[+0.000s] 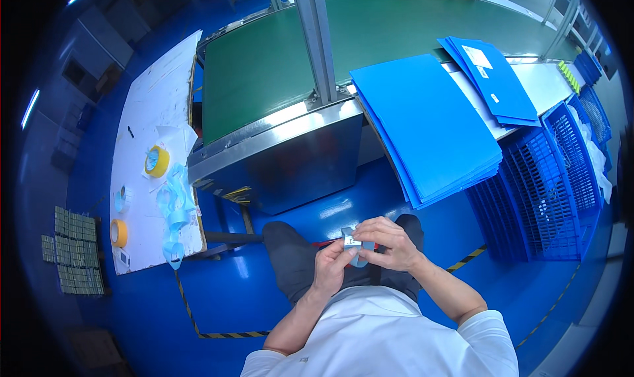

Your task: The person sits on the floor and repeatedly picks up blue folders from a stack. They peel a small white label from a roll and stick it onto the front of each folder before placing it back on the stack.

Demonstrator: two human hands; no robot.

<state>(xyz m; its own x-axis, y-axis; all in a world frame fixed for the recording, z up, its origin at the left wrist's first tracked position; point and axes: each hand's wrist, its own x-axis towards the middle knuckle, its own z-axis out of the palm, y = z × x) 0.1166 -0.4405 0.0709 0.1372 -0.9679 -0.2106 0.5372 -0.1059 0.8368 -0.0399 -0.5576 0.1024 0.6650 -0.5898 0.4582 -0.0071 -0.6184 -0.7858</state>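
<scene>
In front of my lap, both my hands meet around a small silvery-grey piece, too small to name. My left hand pinches its near left side between thumb and fingers. My right hand is closed on its right side, with the fingers bent over the top. A pale blue strip shows just below the piece, between the two hands. My fingers partly cover both, so I cannot tell how they join.
A white table at left bears a yellow tape roll, an orange roll and tangled light blue strips. Ahead runs a green conveyor belt with a metal post. Stacked blue sheets and blue crates stand right.
</scene>
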